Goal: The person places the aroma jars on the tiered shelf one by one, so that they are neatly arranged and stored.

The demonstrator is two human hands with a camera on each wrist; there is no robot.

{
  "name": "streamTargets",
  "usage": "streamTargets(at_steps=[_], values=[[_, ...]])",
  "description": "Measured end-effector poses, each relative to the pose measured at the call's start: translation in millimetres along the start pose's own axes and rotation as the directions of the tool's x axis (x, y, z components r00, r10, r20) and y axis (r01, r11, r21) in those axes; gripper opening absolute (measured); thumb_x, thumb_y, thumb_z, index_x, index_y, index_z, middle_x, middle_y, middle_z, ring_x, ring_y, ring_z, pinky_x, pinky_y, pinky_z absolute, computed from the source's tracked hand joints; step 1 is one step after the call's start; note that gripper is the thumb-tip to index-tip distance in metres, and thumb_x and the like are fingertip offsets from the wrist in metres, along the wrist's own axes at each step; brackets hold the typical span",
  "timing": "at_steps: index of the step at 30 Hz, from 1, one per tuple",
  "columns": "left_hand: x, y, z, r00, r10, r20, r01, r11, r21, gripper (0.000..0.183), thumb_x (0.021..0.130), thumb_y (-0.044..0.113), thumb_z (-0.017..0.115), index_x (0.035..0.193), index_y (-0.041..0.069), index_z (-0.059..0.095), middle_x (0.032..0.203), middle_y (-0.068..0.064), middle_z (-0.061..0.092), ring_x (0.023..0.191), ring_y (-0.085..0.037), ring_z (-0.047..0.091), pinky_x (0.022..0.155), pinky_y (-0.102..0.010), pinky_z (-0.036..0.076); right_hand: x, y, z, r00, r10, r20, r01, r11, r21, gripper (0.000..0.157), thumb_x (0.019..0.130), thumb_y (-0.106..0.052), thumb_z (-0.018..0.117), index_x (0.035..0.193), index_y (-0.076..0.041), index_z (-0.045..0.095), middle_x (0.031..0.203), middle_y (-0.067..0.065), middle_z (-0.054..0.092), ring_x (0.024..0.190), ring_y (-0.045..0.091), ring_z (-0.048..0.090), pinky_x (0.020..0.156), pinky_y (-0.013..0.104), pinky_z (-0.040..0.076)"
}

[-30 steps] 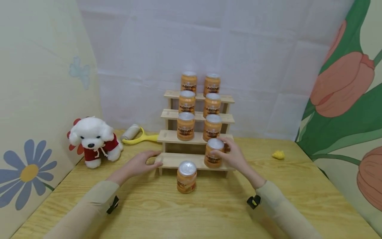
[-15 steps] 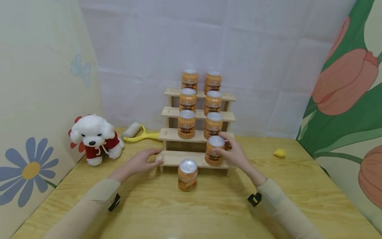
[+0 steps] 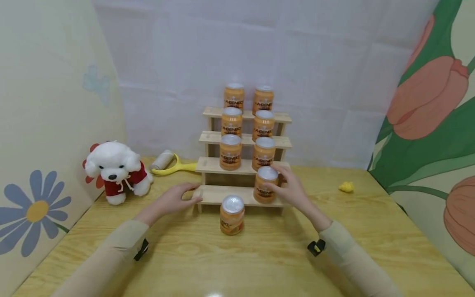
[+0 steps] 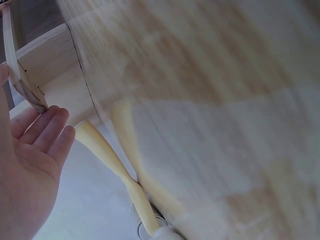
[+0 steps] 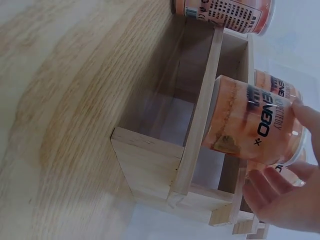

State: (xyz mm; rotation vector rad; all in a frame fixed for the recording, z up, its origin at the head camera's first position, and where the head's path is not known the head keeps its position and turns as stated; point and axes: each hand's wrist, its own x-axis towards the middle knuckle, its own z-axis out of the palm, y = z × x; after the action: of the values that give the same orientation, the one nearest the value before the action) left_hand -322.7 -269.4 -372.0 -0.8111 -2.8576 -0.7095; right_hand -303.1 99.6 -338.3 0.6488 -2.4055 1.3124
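Note:
My right hand (image 3: 293, 192) holds an orange can (image 3: 265, 185) between thumb and fingers. The can stands upright at the right of the lowest step of a wooden stepped stand (image 3: 222, 194). In the right wrist view, the can's base meets the step board (image 5: 200, 120). My left hand (image 3: 171, 202) grips the left end of that lowest board, thumb at the front edge and fingertips at the back corner, also seen in the left wrist view. Another orange can (image 3: 231, 215) stands on the table in front of the stand. Several matching cans fill two columns on the upper steps.
A white plush dog (image 3: 115, 171) in red sits at the left. Behind my left hand lies a lint roller (image 3: 172, 165) with a yellow handle. A small yellow lump (image 3: 346, 187) lies on the wooden table (image 3: 282, 255) at the right. A white cloth hangs behind.
The whole scene shifts slightly in the head view. Both hands keep their places on the can and the stand; the cans stay where they were.

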Motion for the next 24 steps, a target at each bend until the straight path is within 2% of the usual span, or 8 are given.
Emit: streamTargets(at_steps=[5, 13, 16, 24], values=[[-0.3, -1.9, 1.4, 1.000, -0.008, 0.003, 0.008, 1.000, -0.012, 0.067, 0.090, 0.049, 0.057, 0.137, 0.002, 0.047, 0.134, -0.021, 0.052, 0.122, -0.038, 0.049, 0.102, -0.054, 0.039, -7.4, -1.6, -4.0, 0.998, -0.051, -0.031, 0.050, 0.998, -0.028, 0.061, 0.078, -0.014, 0.077, 0.132, -0.001, 0.052, 0.130, 0.017, 0.053, 0.114, 0.033, 0.053, 0.092, 0.053, 0.046], [-0.1, -2.3, -0.2, 1.000, -0.006, -0.004, 0.005, 1.000, -0.006, 0.066, 0.090, 0.047, 0.057, 0.136, 0.001, 0.047, 0.134, -0.021, 0.052, 0.123, -0.039, 0.049, 0.103, -0.054, 0.039, -25.3, -7.8, -11.2, 0.995, -0.074, -0.065, 0.070, 0.996, -0.054, 0.047, 0.078, -0.013, 0.076, 0.121, -0.002, 0.060, 0.114, 0.017, 0.060, 0.100, 0.035, 0.057, 0.083, 0.052, 0.048], [-0.5, -0.8, -1.1, 1.000, -0.008, -0.001, 0.008, 1.000, -0.005, 0.065, 0.090, 0.046, 0.057, 0.136, 0.001, 0.047, 0.133, -0.022, 0.052, 0.122, -0.040, 0.049, 0.103, -0.054, 0.039, -32.6, -8.9, -12.9, 0.996, -0.075, -0.047, 0.071, 0.993, -0.094, 0.042, 0.080, -0.016, 0.075, 0.118, -0.004, 0.061, 0.110, 0.014, 0.064, 0.097, 0.032, 0.059, 0.080, 0.046, 0.050], [-0.3, 2.9, -0.3, 1.000, -0.010, 0.001, 0.010, 1.000, -0.001, 0.063, 0.091, 0.044, 0.058, 0.137, 0.002, 0.047, 0.132, -0.022, 0.053, 0.121, -0.039, 0.050, 0.101, -0.054, 0.040, -43.3, -11.9, -6.8, 0.999, -0.038, 0.030, 0.041, 0.994, -0.098, 0.043, 0.081, -0.023, 0.074, 0.119, -0.007, 0.061, 0.110, 0.008, 0.066, 0.097, 0.027, 0.062, 0.082, 0.048, 0.052]])
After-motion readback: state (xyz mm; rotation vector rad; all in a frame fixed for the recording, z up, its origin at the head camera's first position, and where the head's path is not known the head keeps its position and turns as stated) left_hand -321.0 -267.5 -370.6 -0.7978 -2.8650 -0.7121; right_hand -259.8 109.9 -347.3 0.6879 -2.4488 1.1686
